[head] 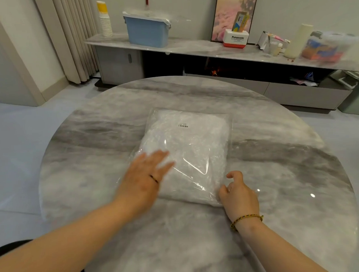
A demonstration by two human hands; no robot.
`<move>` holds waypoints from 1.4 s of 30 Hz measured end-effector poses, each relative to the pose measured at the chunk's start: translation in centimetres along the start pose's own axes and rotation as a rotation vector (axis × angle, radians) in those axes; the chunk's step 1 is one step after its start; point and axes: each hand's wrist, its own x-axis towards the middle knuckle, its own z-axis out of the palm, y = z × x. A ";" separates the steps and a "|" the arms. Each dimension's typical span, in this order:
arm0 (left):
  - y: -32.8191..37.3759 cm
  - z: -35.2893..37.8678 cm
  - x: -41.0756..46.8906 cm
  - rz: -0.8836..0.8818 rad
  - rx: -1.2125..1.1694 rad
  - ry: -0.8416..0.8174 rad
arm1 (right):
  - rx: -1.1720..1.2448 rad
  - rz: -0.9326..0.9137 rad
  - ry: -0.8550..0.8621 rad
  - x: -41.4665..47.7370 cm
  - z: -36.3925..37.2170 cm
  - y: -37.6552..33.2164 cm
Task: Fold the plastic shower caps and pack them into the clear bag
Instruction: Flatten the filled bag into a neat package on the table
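The left hand lies flat with fingers spread on the clear bag, pressing its corner at about 7 o'clock; a thin ring sits on one finger. The right hand, with a beaded bracelet at the wrist, is at the bag's 5 o'clock corner with fingers curled, touching the film's edge. Whether it actually pinches the film cannot be told.

The bag lies flat near the middle of the table, its long axis running from 6 to 12 o'clock. A small barcode label sits near the far end. It is stuffed with crumpled white shower caps.

The table is round, with a glossy grey marble top. Beyond it, at 12 o'clock, a long low cabinet runs along the wall. It carries a stack of paper cups, a blue bin with plastic film lying on top, a white and red Panasonic box and, at 2 o'clock, a clear tub with colourful contents. A curtain hangs at 11 o'clock.
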 end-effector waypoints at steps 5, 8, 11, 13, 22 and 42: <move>3.8 3.2 0.5 0.063 0.058 -0.211 | -0.004 -0.006 -0.009 0.2 0.2 0.1; 3.9 3.8 1.7 -0.068 0.039 -0.274 | -0.038 -0.023 -0.022 0.2 0.2 0.1; 3.5 4.1 2.1 -0.147 0.041 -0.345 | -0.071 -0.015 -0.063 0.5 0.0 0.0; 3.1 4.5 2.2 -0.162 0.074 -0.381 | -0.091 -0.012 -0.077 0.4 -0.2 -0.4; 3.7 4.2 3.7 -0.218 0.050 -0.388 | -0.124 -0.672 0.462 0.9 1.1 -0.5; -2.8 3.6 5.2 -0.962 -0.303 -0.285 | 0.078 -0.373 0.369 1.3 2.1 1.1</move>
